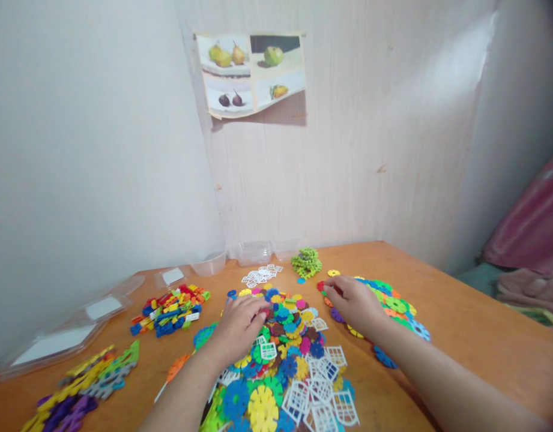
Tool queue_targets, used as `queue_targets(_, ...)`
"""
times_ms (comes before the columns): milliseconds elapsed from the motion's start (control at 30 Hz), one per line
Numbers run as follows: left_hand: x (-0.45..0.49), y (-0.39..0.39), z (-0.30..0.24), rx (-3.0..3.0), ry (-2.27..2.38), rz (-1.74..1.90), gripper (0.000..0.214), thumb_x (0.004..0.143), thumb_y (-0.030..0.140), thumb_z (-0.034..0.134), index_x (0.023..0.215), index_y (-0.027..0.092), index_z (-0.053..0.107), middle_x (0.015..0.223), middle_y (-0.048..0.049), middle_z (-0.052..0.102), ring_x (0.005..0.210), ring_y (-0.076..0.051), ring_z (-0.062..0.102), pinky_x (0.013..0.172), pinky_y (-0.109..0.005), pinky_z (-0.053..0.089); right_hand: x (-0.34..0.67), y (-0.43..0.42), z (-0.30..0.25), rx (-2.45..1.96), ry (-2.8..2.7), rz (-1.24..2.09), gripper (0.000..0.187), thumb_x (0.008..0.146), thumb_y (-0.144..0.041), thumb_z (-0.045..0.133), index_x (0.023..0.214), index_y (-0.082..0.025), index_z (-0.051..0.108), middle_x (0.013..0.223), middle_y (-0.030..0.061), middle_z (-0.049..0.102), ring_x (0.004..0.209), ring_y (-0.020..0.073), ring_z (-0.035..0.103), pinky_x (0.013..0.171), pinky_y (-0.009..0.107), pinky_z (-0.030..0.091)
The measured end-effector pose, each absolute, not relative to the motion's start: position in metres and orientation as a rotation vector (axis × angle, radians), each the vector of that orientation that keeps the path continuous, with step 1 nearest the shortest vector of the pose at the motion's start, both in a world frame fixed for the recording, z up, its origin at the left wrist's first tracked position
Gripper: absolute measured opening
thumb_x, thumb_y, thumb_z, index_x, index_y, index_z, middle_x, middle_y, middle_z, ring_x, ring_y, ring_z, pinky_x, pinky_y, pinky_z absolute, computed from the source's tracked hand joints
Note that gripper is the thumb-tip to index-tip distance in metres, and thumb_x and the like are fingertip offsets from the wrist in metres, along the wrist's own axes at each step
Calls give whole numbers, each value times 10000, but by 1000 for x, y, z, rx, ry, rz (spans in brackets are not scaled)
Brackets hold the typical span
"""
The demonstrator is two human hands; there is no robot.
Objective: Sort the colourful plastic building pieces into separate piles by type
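Observation:
My left hand (pixel 242 324) reaches over a large mixed pile of notched plastic flower discs (pixel 263 408), its fingers bent and close together. Whatever those fingers may hold is hidden. To the right, my right hand (pixel 355 303) is at the near left side of a second group of flower discs (pixel 395 304). Its thumb and fingers are drawn together, and a red disc (pixel 320 286) lies by the fingertips; I cannot make out whether they grip anything. White lattice window pieces (pixel 321 387) lie on the right part of the large pile.
Colourful building blocks (pixel 172 309) and long notched strips (pixel 84 387) lie at the left. Behind are white window pieces (pixel 261 275), stacked green pieces (pixel 307 263) and clear plastic containers (pixel 253 252). Clear lids (pixel 55 345) line the left edge of the orange table (pixel 474 336).

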State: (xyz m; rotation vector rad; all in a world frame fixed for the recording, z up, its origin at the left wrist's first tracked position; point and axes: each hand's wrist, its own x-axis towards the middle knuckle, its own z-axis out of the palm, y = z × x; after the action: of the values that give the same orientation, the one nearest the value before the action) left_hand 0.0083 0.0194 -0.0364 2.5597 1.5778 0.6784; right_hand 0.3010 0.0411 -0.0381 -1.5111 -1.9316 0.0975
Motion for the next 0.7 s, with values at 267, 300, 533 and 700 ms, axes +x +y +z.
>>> queue_targets(267, 13, 12, -31, 2537, 1571, 601, 244, 890, 308, 480, 1010, 275, 689, 1049, -33, 694, 1036, -226, 578, 936, -379, 374, 297, 40, -41, -1419, -1973, 140, 240, 916, -325, 448, 921, -231, 668, 848, 27, 687, 793, 177, 615, 673, 260, 385)
queue_targets(300, 12, 13, -31, 2540, 1590, 604, 231, 876, 296, 492, 995, 272, 688, 1028, -34, 693, 1022, -227, 580, 922, -375, 377, 297, 41, -42, -1416, -1973, 139, 238, 913, -322, 449, 919, -231, 668, 851, 26, 690, 798, 178, 618, 675, 262, 386)
queue_targets(533, 14, 15, -33, 2541, 1610, 604, 238, 852, 283, 509, 1017, 285, 681, 1054, -30, 690, 1030, -230, 582, 883, -349, 380, 294, 44, -49, -1392, -1986, 145, 251, 914, -328, 433, 861, -225, 656, 820, 31, 678, 777, 180, 611, 685, 266, 402)
queue_targets(700, 17, 17, -40, 2519, 1710, 625, 243, 834, 383, 562, 1034, 307, 677, 1065, -26, 688, 1037, -246, 580, 897, -360, 371, 290, 40, -48, -1360, -2014, 182, 245, 913, -321, 430, 823, -218, 633, 831, 36, 671, 786, 183, 604, 682, 268, 402)
